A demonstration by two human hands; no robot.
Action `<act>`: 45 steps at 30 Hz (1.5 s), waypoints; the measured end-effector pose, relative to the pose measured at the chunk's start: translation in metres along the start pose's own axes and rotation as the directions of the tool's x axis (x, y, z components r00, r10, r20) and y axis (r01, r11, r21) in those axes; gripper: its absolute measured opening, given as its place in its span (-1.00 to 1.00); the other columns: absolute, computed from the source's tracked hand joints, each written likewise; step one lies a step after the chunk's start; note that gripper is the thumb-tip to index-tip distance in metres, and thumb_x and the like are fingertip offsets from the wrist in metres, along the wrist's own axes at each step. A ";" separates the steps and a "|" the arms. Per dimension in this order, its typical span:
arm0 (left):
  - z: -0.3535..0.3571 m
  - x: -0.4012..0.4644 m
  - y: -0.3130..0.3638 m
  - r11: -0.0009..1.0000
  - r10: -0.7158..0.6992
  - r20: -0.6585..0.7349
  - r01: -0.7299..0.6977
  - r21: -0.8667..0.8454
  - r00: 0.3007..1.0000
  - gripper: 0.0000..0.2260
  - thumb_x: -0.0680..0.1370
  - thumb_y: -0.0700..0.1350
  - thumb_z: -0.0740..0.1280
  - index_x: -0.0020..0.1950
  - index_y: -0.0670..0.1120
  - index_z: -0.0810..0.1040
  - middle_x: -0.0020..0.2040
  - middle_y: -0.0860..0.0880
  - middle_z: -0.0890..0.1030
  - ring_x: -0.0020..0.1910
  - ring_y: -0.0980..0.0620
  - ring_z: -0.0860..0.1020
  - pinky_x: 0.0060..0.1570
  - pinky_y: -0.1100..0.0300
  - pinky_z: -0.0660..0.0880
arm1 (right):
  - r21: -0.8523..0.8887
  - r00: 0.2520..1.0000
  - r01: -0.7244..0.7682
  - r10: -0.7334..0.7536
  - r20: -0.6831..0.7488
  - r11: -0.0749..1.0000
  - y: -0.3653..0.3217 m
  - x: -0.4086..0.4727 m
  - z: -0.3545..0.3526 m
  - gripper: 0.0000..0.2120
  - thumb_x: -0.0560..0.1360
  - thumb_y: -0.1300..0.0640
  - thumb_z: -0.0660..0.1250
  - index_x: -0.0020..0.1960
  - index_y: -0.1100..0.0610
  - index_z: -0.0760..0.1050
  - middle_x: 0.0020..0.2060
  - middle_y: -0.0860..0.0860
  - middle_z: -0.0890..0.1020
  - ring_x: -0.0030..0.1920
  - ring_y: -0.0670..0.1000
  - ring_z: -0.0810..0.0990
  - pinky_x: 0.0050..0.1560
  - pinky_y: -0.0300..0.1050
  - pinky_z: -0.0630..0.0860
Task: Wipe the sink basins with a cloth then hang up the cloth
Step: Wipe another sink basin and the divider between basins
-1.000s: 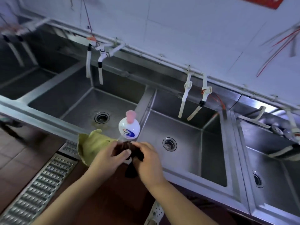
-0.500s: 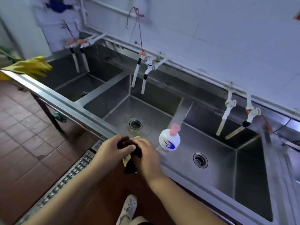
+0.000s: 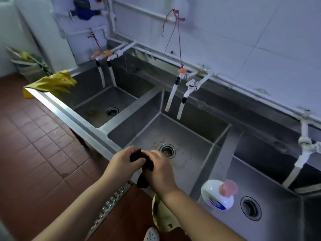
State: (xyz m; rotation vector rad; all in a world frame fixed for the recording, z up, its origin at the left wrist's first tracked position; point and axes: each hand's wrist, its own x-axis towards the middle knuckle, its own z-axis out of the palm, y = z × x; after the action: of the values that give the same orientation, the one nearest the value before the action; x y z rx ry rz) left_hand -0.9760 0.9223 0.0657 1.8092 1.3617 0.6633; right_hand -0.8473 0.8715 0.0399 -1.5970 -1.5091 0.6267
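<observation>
White tiled wall [image 3: 260, 28] w/ pipes, red-brown tile floor [image 3: 34, 145], metal drain grate [image 3: 107, 207].

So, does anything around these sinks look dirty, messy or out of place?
Yes: brownish residue spots the floor of the middle basin around its drain, and the left basin shows similar staining. Yellow gloves hang draped over the counter's far corner.

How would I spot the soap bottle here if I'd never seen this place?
Find the steel sink with its row of basins. The soap bottle stands on the divider right of the middle basin, near the front edge. It is the only white, round bottle, with a pink pump top and blue label.
</observation>
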 end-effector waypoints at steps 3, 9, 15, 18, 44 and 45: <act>-0.002 0.022 -0.006 0.999 -0.041 0.032 0.041 -0.019 0.999 -0.74 0.39 -0.20 0.44 -0.36 0.08 0.43 -0.48 0.06 0.53 -0.47 0.22 0.47 -0.42 0.26 0.37 | 0.005 0.998 -0.019 0.019 0.053 1.000 0.007 0.015 0.007 -0.66 0.45 0.17 0.33 0.22 0.00 0.51 0.06 -0.05 0.54 0.09 -0.07 0.49 0.08 -0.23 0.42; 0.001 0.075 -0.007 0.983 -0.103 0.144 0.123 -0.139 0.984 -0.90 0.42 -0.24 0.39 -0.21 -0.13 0.48 -0.42 -0.01 0.50 -0.46 0.12 0.46 -0.42 0.20 0.41 | 0.001 0.988 -0.128 0.127 0.083 0.992 0.027 0.047 0.001 -0.38 0.36 0.09 0.44 0.38 0.01 0.35 0.23 -0.13 0.39 0.22 -0.22 0.33 0.27 -0.35 0.29; 0.002 0.136 -0.010 0.920 -0.128 0.308 0.229 -0.318 0.943 -0.94 0.46 -0.25 0.33 -0.12 -0.19 0.46 -0.38 -0.05 0.49 -0.49 0.12 0.46 -0.51 0.25 0.39 | 0.201 0.874 -0.483 0.484 0.047 0.852 0.053 0.077 -0.004 -0.31 0.43 -0.21 0.34 0.46 -0.04 0.18 0.33 -0.13 0.32 0.34 -0.13 0.31 0.32 -0.16 0.32; -0.001 0.169 -0.014 0.885 -0.129 0.424 0.297 -0.360 0.896 -0.96 0.49 -0.24 0.31 -0.07 -0.16 0.49 -0.34 -0.04 0.50 -0.41 0.09 0.49 -0.44 0.25 0.42 | 0.446 0.775 -0.600 0.620 0.119 0.664 0.061 0.104 0.001 -0.46 0.45 -0.28 0.19 0.26 0.05 0.43 0.20 0.04 0.54 0.26 0.01 0.47 0.27 -0.12 0.40; 0.091 0.309 -0.197 0.870 -0.212 0.743 -0.224 0.440 0.634 -0.80 0.61 -0.09 0.15 0.14 -0.20 0.34 0.11 -0.23 0.55 0.04 -0.23 0.55 -0.04 0.00 0.46 | 0.138 0.132 -0.981 0.991 -0.038 0.136 0.215 0.150 0.151 -0.70 0.48 0.23 0.35 0.19 0.21 0.42 0.10 0.14 0.57 0.11 0.14 0.55 0.02 -0.08 0.48; 0.091 0.312 -0.197 0.859 -0.193 0.739 -0.253 0.445 0.645 -0.79 0.61 -0.08 0.15 0.16 -0.19 0.35 0.13 -0.22 0.54 0.05 -0.23 0.55 -0.05 0.01 0.45 | 0.104 0.129 -0.986 0.991 -0.045 0.133 0.221 0.148 0.151 -0.61 0.48 0.23 0.35 0.28 0.21 0.38 0.19 0.15 0.53 0.17 0.14 0.52 0.09 -0.07 0.46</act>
State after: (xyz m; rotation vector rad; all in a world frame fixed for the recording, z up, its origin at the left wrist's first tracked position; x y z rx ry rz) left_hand -0.9236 1.2243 -0.1595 2.1488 0.9241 -0.5349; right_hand -0.8253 1.0646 -0.1962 -2.4552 -0.0156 1.2415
